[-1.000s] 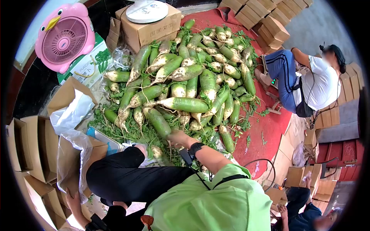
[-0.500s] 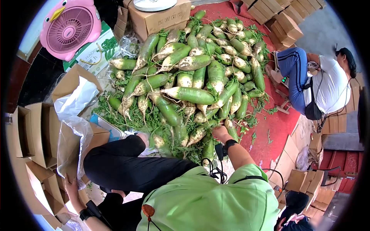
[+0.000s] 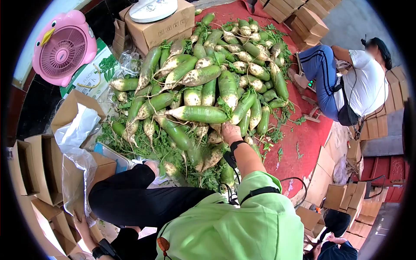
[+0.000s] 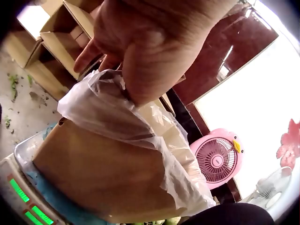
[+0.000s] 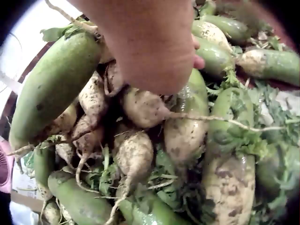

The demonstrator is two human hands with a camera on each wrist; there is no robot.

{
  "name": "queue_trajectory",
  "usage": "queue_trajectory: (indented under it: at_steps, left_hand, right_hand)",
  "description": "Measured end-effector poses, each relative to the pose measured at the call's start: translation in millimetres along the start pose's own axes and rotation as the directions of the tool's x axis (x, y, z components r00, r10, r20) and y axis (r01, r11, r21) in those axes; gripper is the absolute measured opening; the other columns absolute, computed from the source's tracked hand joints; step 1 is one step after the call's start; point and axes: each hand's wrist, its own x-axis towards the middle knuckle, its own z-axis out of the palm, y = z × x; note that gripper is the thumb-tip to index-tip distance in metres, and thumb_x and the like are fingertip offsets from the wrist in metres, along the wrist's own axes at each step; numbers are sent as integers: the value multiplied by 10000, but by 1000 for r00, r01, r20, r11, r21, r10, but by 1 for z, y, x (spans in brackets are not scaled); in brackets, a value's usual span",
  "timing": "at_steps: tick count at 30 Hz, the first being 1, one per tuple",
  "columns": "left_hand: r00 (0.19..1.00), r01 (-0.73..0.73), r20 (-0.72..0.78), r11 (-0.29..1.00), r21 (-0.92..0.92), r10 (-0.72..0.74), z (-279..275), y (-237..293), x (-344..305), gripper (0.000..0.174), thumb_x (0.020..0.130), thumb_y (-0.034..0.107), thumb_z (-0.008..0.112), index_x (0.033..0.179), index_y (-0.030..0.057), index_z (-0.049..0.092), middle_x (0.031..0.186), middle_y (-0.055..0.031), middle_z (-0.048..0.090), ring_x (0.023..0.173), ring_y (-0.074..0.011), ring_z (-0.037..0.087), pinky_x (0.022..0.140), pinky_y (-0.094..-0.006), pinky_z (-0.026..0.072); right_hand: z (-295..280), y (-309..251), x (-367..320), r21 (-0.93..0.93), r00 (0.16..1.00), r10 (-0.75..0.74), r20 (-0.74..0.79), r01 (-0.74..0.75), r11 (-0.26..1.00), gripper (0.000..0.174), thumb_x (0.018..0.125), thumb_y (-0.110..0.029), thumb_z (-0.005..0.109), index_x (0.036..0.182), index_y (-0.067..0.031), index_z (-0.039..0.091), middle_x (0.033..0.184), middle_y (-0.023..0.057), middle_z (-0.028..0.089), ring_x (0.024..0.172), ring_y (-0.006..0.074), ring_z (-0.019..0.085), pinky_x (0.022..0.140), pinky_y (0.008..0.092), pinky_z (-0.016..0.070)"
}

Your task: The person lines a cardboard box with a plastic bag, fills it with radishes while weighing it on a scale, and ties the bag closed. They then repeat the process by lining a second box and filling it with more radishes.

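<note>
My right hand (image 3: 230, 132) reaches into a heap of green radishes (image 3: 200, 113), just below a long radish lying crosswise. In the right wrist view my palm covers the upper middle, with a couple of fingertips (image 5: 198, 61) curling out at its right. A soil-smeared radish (image 5: 143, 108) with a thin root lies right under the palm; I cannot tell whether the hidden fingers hold it. My left hand (image 4: 147, 44) grips the rim of a cardboard box (image 4: 103, 173) over its clear plastic liner (image 4: 110, 110), one finger reaching past the edge.
A scale (image 4: 30, 201) with a green display sits under the lined box. Several open boxes (image 3: 26, 167) stand at the left. A pink fan (image 3: 65, 47) stands at the back left. A person in a white shirt (image 3: 363, 89) sits right of the red sheet (image 3: 299, 143).
My right hand went from the pile's near edge to its right side, then back left and deeper under the crosswise radish. My left hand stays at the lined box.
</note>
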Motion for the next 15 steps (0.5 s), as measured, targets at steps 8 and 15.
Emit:
queue_trajectory:
  at_steps: [8,15]
  left_hand:
    - [999,-32,-24,997,69,34,-2,-7,-3,553,798,79,566,1313,-1,381,1221,-230,484,1105,-317,492,951,-351,368]
    - [999,-23,-33,993,112,27,-1,-7,0,546,796,80,569,1305,-6,389,1204,-234,499,1095,-323,499,957,-355,362]
  right_hand:
    - [7,16,-1,-243,976,-217,-14,207,948,254,844,-132,473,1080,-141,564,1025,51,598,921,203,607,699,359,488]
    - [8,39,-14,-223,972,-234,16,231,947,226,766,-110,529,967,-103,631,937,74,643,848,236,634,663,363,511]
